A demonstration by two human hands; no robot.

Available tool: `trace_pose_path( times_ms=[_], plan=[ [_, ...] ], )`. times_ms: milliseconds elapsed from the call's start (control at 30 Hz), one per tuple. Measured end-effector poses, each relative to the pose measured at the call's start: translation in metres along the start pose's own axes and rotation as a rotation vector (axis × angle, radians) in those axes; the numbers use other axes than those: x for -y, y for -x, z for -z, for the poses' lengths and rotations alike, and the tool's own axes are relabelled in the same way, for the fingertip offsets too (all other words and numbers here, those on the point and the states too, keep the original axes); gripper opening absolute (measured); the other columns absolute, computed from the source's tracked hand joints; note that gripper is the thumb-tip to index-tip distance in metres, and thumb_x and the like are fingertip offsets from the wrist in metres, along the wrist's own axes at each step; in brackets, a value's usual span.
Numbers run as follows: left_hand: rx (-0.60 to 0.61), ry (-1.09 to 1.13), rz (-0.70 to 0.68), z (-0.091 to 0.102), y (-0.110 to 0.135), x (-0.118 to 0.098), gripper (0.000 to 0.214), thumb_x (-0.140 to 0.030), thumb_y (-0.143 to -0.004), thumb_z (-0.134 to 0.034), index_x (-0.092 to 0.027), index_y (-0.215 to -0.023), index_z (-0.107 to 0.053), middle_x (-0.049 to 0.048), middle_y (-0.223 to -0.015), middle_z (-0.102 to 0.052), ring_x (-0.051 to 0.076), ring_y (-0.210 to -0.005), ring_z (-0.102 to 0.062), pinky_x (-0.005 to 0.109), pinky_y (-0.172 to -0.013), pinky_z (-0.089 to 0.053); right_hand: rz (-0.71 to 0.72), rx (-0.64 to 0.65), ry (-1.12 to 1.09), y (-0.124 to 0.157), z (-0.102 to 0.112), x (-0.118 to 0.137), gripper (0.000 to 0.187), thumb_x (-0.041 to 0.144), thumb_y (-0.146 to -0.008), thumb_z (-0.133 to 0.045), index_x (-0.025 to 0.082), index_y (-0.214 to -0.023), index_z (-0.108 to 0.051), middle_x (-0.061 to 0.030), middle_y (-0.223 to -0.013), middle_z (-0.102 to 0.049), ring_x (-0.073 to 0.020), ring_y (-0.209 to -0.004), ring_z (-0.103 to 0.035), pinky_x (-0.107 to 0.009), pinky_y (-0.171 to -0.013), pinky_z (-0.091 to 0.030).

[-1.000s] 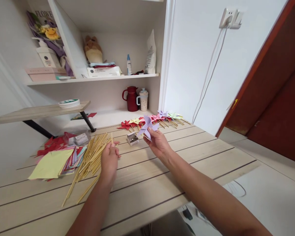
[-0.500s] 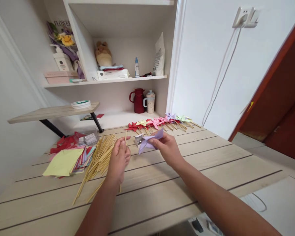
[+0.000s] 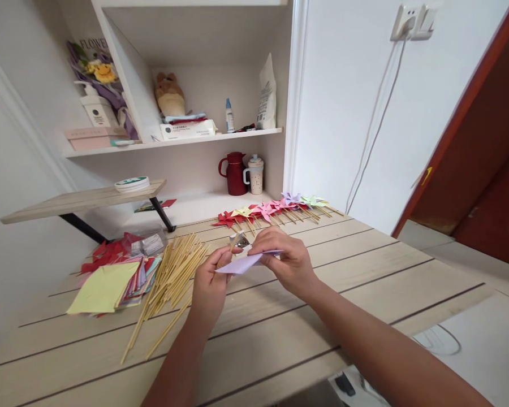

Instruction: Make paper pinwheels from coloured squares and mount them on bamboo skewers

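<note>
Lilac pinwheel (image 3: 242,264) held low over the pale plank surface (image 3: 365,265), lying almost flat between two bare hands. From my remote seat, that is the centre of the head view. The right hand (image 3: 289,264) comes in from the right and its fingers (image 3: 266,244) are pinched shut on the paper's upper edge. The left hand (image 3: 209,284) meets it from below, its fingers curled closed around a thin bamboo stick (image 3: 234,243). The tip of the stick pokes up just behind the paper, and the thumb touches the paper's left corner.

Just behind the hands sits a small box of pins (image 3: 242,242), half hidden by the stick and the knuckles. I cannot tell what is inside it beyond a metallic glint.

Left of the hands, a loose pile of bamboo sticks (image 3: 173,268) fans across the planks, touching a stack of coloured paper (image 3: 110,282) topped by a yellow sheet.

Farther back, near the wall, lies a row of finished pinwheels (image 3: 271,210) in red, yellow, pink, purple and green, each on its stick.

Behind the row, in the alcove, a dark red jug (image 3: 234,172) stands beside a lidded cup (image 3: 255,174). On the shelf (image 3: 173,141) above them sit a plush toy (image 3: 169,95) and a small bottle — well apart from the hands.
</note>
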State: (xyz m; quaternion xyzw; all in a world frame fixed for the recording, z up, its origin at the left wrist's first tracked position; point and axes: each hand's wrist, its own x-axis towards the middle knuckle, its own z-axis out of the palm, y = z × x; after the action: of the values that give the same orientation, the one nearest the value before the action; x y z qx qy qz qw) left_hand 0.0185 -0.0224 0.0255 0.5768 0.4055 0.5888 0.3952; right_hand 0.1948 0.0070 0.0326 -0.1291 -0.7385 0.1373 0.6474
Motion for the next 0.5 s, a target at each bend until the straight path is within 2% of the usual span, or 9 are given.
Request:
trace_pose_path(
  times_ms=[167,267,400,500],
  plan=[
    [-0.022,-0.035,-0.018,-0.002,0.004,0.001,0.042,-0.054,-0.09,-0.063,-0.018,-0.107,-0.077,-0.004,-0.06,-0.041,0.01,-0.054,-0.033,0.023,-0.051,-0.025,0.099,0.035,0.005,-0.002,-0.001,0.003,0.01,0.018,-0.091,-0.072,0.025,-0.096,-0.077,-0.0039,-0.082,-0.075,-0.0199,-0.081,-0.067,-0.039,-0.077,-0.056],
    [-0.022,-0.075,-0.058,-0.002,0.007,0.0,0.041,-0.053,-0.091,-0.061,-0.019,-0.107,-0.077,-0.0039,-0.06,-0.04,0.011,-0.054,-0.033,0.024,-0.051,-0.026,0.112,0.021,0.016,-0.003,0.0,0.006,0.01,0.019,-0.091,-0.072,0.025,-0.097,-0.078,-0.0038,-0.081,-0.076,-0.0198,-0.081,-0.067,-0.039,-0.076,-0.056],
    [-0.033,-0.12,-0.095,-0.003,0.009,-0.003,0.038,-0.052,-0.094,-0.057,-0.021,-0.106,-0.075,-0.0029,-0.061,-0.044,0.012,-0.055,-0.036,0.025,-0.052,-0.028,0.098,-0.008,0.029,-0.005,0.004,0.009,0.013,0.018,-0.091,-0.072,0.027,-0.098,-0.078,-0.0033,-0.081,-0.076,-0.0203,-0.082,-0.067,-0.038,-0.075,-0.057],
    [-0.074,-0.087,-0.087,-0.005,0.01,-0.003,0.037,-0.053,-0.091,-0.062,-0.022,-0.111,-0.069,-0.0034,-0.063,-0.048,0.013,-0.054,-0.04,0.024,-0.051,-0.03,0.125,-0.005,0.03,-0.007,0.007,0.011,0.013,0.019,-0.091,-0.072,0.027,-0.098,-0.079,-0.0034,-0.08,-0.076,-0.0207,-0.081,-0.068,-0.039,-0.075,-0.057]
  ],
)
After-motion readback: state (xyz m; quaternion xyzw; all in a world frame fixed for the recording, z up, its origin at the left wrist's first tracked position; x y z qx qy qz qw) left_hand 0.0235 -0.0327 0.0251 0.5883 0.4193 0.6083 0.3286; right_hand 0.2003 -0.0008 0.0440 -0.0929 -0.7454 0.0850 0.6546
